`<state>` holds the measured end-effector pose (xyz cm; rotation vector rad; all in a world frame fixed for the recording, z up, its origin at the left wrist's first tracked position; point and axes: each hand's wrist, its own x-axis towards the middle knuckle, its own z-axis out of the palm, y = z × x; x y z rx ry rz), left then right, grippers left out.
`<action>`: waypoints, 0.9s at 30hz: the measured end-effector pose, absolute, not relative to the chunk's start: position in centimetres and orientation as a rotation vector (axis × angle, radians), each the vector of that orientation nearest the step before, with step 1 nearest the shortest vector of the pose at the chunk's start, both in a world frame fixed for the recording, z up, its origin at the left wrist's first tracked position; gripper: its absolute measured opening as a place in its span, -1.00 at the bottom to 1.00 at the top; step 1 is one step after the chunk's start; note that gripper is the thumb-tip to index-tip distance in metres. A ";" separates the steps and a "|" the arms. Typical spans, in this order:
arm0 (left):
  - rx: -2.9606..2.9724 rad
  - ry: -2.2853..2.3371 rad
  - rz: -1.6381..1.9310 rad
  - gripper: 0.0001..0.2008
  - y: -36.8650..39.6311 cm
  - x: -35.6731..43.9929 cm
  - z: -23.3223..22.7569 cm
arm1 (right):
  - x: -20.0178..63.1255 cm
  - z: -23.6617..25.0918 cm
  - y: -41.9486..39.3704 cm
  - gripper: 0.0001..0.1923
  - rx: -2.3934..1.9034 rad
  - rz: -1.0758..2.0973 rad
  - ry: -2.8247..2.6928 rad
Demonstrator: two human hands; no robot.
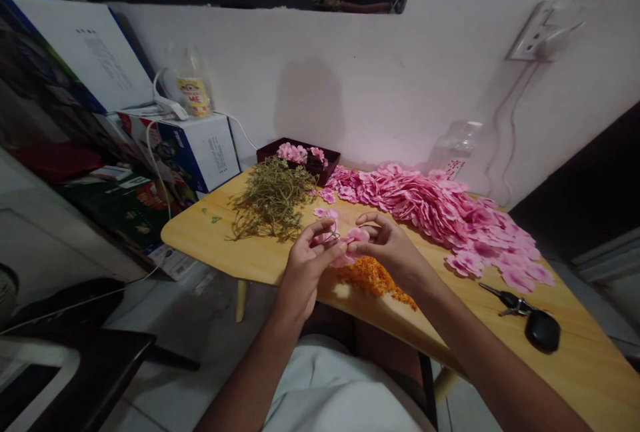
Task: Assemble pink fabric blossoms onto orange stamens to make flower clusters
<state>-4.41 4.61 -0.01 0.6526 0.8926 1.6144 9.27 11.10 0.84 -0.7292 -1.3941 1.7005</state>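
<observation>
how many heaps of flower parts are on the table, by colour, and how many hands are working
Pink petal heap: 1
Green stem heap: 1
Orange heap: 1
Hands: 2, left hand and right hand, both pinching a pink flower
Total: 3 heaps, 2 hands

Both forearms are bare, no sleeves, no watch or rings showing on the left hand [306,262] or right hand [393,249]; pale light-grey shorts [345,389] below.
</observation>
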 end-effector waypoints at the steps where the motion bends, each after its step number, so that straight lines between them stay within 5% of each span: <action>1: 0.662 0.912 1.631 -0.50 4.6 -4.4 0.0 | 9.3 0.9 11.1 -0.52 -0.734 1.695 -1.400; 27: 0.735 0.888 1.618 -0.58 5.2 -4.1 -1.0 | 10.0 0.8 11.1 -0.57 -0.665 1.944 -1.144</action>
